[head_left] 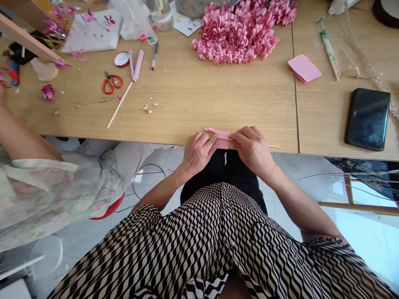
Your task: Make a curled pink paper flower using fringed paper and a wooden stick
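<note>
At the near edge of the wooden table [193, 95], my left hand [197, 151] and my right hand [253, 149] pinch a small pink paper piece [222, 139] between them. A thin wooden stick [272, 146] lies along the paper and pokes out to the right past my right hand. Both hands have their fingers curled onto the paper and stick. The paper's left end looks curled.
A heap of curled pink paper pieces [241, 35] lies at the back. A stack of pink squares [304, 68], a dark phone [368, 118], red scissors [111, 82], a loose stick [119, 105] and tape [121, 59] are on the table. Another person's arm [21, 137] is at left.
</note>
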{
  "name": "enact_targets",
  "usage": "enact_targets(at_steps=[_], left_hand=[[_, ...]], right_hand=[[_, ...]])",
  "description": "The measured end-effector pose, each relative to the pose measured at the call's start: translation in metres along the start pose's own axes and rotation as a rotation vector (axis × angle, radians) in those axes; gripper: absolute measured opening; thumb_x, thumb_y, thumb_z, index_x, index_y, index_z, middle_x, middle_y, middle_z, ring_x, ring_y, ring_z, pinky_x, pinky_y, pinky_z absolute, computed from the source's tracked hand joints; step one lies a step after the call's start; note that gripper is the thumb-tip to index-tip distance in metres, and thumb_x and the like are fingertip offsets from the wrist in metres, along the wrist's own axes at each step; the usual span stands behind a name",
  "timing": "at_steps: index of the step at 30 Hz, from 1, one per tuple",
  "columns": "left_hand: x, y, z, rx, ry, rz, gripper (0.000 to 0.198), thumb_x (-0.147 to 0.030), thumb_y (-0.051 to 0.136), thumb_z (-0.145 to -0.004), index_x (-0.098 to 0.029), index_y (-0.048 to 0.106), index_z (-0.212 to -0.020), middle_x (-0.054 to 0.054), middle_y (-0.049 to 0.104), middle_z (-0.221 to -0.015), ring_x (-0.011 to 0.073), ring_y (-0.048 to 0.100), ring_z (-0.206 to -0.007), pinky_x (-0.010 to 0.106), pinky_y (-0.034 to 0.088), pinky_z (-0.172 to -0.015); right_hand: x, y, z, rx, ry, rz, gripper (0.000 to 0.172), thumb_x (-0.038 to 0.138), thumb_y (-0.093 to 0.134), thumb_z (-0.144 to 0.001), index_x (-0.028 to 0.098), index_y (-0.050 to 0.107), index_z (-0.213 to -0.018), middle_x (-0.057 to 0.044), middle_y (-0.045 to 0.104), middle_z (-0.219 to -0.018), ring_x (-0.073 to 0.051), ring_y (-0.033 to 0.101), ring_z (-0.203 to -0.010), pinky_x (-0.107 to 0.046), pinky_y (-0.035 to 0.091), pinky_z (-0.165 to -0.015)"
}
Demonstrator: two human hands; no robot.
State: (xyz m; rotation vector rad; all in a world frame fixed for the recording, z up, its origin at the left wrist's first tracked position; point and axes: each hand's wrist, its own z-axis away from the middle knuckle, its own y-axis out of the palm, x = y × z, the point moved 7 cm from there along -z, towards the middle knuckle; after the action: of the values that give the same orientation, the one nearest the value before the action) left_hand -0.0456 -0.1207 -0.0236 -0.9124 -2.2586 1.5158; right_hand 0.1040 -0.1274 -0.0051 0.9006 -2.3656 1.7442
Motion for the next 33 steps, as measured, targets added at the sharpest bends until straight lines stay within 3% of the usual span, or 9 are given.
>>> enact_targets(at_steps=[7, 11, 17, 23, 30, 33], left_hand=[[0.001, 0.001, -0.004, -0.014, 0.049, -0.031, 0.04, -0.039, 0.037, -0.102, -0.017, 0.067, -0.117, 0.005, 0.063, -0.077, 0.0177, 0.052, -0.076, 0.031, 0.039, -0.073], [0.0, -0.001, -0.005, -0.05, 0.069, -0.035, 0.04, -0.037, 0.038, -0.102, -0.015, 0.067, -0.117, 0.007, 0.067, -0.089, 0.0186, 0.054, -0.084, 0.031, 0.04, -0.075], [-0.001, -0.001, -0.002, -0.027, 0.067, -0.045, 0.042, -0.04, 0.038, -0.101, -0.015, 0.065, -0.121, 0.005, 0.062, -0.075, 0.0188, 0.05, -0.075, 0.032, 0.037, -0.07], [0.0, 0.001, -0.005, -0.038, 0.044, -0.034, 0.042, -0.039, 0.037, -0.101, -0.015, 0.065, -0.122, 0.008, 0.065, -0.088, 0.0192, 0.051, -0.082, 0.031, 0.04, -0.076], [0.001, -0.007, 0.006, -0.103, 0.013, -0.012, 0.038, -0.038, 0.04, -0.101, -0.019, 0.069, -0.118, 0.005, 0.06, -0.078, 0.0172, 0.049, -0.076, 0.031, 0.041, -0.077], [-0.003, -0.006, 0.004, -0.079, 0.032, -0.029, 0.04, -0.038, 0.04, -0.101, -0.016, 0.068, -0.117, 0.005, 0.062, -0.075, 0.0183, 0.05, -0.076, 0.032, 0.039, -0.073]], right_hand=[[-0.007, -0.004, 0.012, -0.056, 0.043, 0.067, 0.026, 0.025, 0.045, -0.097, 0.021, 0.071, -0.097, -0.008, 0.066, -0.09, -0.02, 0.048, -0.083, -0.034, 0.042, -0.072], [-0.01, 0.0, 0.01, -0.046, 0.073, 0.037, 0.026, 0.025, 0.045, -0.097, 0.022, 0.071, -0.101, -0.008, 0.065, -0.091, -0.02, 0.049, -0.083, -0.034, 0.042, -0.073], [-0.011, 0.004, 0.007, -0.016, 0.065, 0.037, 0.027, 0.024, 0.046, -0.097, 0.026, 0.072, -0.102, -0.006, 0.065, -0.09, -0.019, 0.049, -0.083, -0.033, 0.038, -0.073], [-0.011, 0.007, 0.004, 0.052, 0.054, 0.097, 0.03, 0.014, 0.047, -0.093, 0.027, 0.072, -0.105, -0.005, 0.064, -0.09, -0.019, 0.047, -0.082, -0.032, 0.034, -0.071], [-0.011, 0.009, 0.005, 0.045, 0.035, 0.118, 0.03, 0.015, 0.047, -0.093, 0.027, 0.071, -0.105, -0.005, 0.063, -0.091, -0.02, 0.046, -0.083, -0.033, 0.033, -0.072], [-0.012, 0.01, 0.003, 0.034, 0.018, 0.115, 0.03, 0.013, 0.046, -0.093, 0.027, 0.07, -0.104, -0.006, 0.063, -0.09, -0.02, 0.046, -0.083, -0.034, 0.034, -0.071]])
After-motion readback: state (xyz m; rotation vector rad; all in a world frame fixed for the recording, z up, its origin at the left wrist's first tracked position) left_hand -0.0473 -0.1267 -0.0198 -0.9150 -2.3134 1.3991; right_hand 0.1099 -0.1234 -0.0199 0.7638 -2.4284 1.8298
